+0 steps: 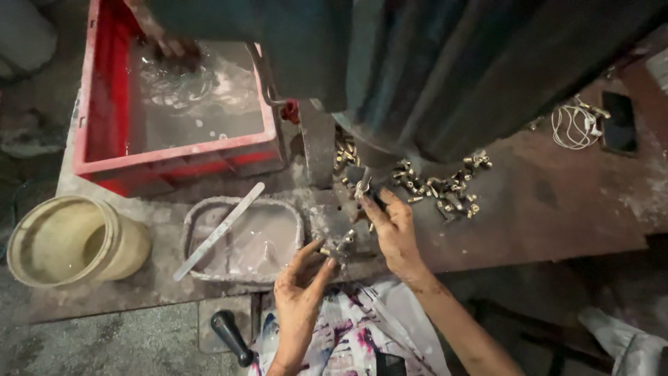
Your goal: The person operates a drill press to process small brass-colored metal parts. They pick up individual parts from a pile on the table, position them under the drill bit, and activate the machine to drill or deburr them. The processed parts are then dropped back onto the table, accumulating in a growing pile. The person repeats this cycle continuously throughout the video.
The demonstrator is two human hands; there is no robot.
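Left hand (300,287): fingertips pinching a small metal fitting (342,245), short, dull brass-grey, at the bench edge. Right hand (394,228): fingers curled about a second fitting (362,182), upright under the dark press (417,69). Beyond: loose fittings heap (445,186); red crate (104,90).

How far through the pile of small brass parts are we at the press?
Finished pieces can't be told apart. In hand: the left hand holds a small metal part, and the right hand reaches under the machine. Left: a loose pile of brass parts.
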